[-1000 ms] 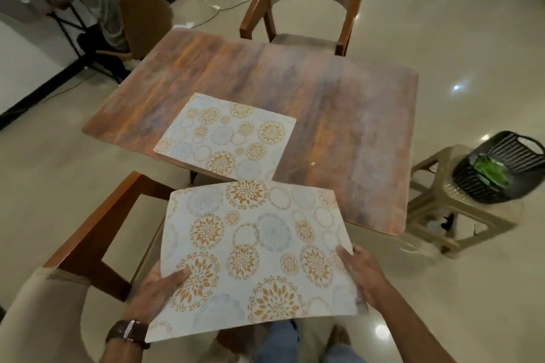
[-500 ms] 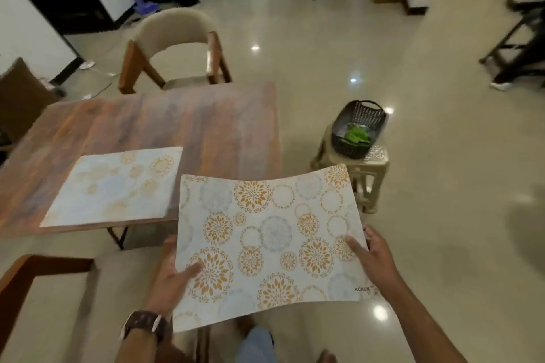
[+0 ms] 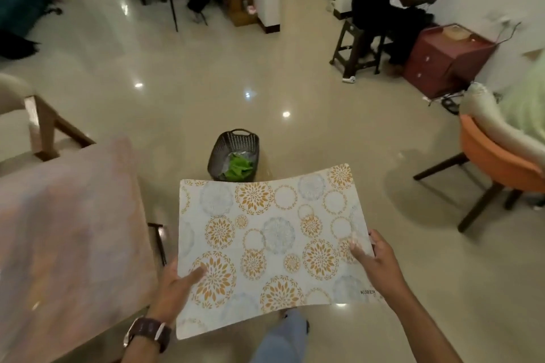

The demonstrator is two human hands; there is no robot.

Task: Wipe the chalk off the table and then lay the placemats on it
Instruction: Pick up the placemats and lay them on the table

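Observation:
I hold a white placemat [image 3: 271, 242] printed with orange and grey flower circles, out over the floor to the right of the table. My left hand [image 3: 174, 286] pinches its near left edge, thumb on top. My right hand [image 3: 377, 262] pinches its right edge, thumb on top. The mat sags a little between them. The wooden table [image 3: 67, 233] fills the left side of the view, blurred, with only its right end showing. The placemat laid on it earlier is out of view.
A dark basket [image 3: 218, 153] holding a green cloth [image 3: 239, 168] stands on a stool just beyond the mat. A wooden chair [image 3: 38, 124] is at the table's far end, an orange chair [image 3: 495, 162] at right. People sit farther off across the tiled floor.
My view has swung right: the table slid to the left edge and the laid placemat left the frame. The held mat stays in both hands and is now beside the table, above the floor.

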